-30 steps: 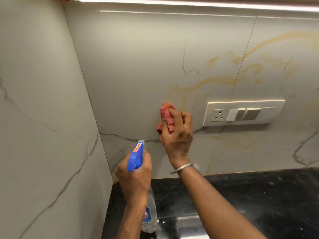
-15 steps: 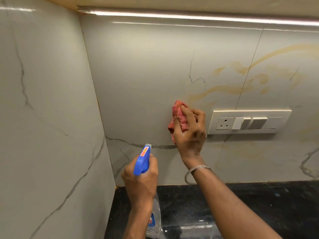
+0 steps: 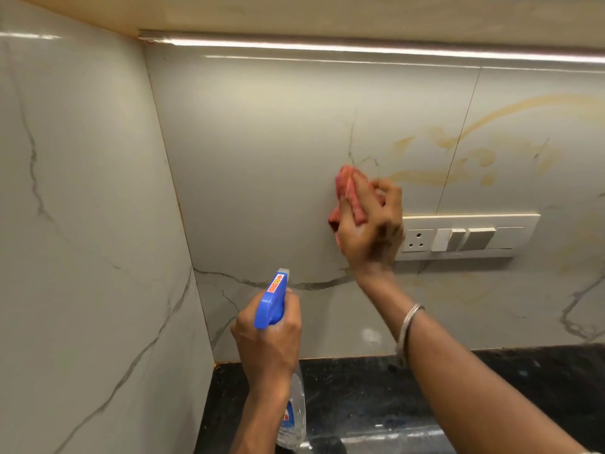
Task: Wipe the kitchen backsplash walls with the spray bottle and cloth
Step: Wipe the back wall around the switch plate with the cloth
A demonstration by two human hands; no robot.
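the side wall [image 3: 82, 224] fills the left of the frame and meets the back wall [image 3: 262, 158] left of centre. a light strip [image 3: 360, 49] runs along the top. the counter [image 3: 376, 404] lies lower right, under the back wall. at centre the right hand [image 3: 370, 231] holds the cloth [image 3: 348, 188] against the back wall, just left of the switch plate [image 3: 465, 237]. below, the left hand [image 3: 268, 339] holds the bottle [image 3: 272, 303] over the counter's left end.

The left hand [image 3: 266, 339] covered the neck and trigger of the spray bottle [image 3: 271, 303], and its label was too small to read. Most of the cloth [image 3: 347, 185] lay hidden under the blurred right hand [image 3: 370, 231], which also masked the left end of the switch plate [image 3: 474, 235]. The tabletop [image 3: 376, 404] ran off the bottom edge; the pale streak on it was perhaps a reflection
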